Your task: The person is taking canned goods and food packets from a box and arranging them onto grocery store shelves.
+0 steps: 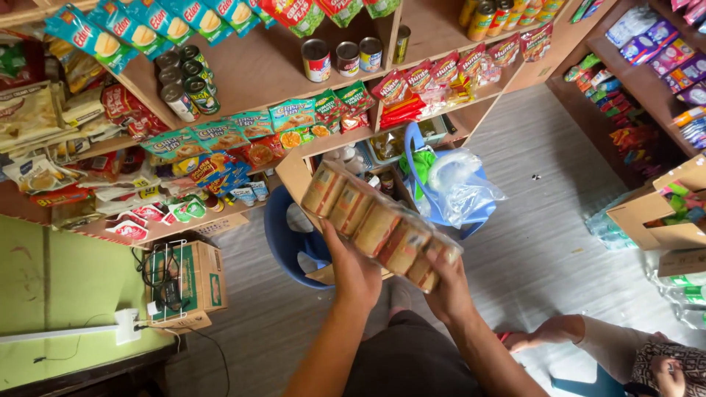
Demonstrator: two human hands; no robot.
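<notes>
While both hands hold it up in front of the shelves (265,70), the shrink-wrapped pack of cans (379,224) slants from upper left to lower right. The left hand (355,273) is clamped under its middle, and the right hand (450,292) is closed around its lower right end. Just behind the pack a blue basket (441,209) holds a clear plastic bag (460,184). Bare grey floor (544,220) lies open to the right, up to a cardboard box (651,217). Another person's arm (566,334) reaches in near the lower right corner.

A small shop: wooden shelves (272,70) crammed with snack packets (254,123).
</notes>
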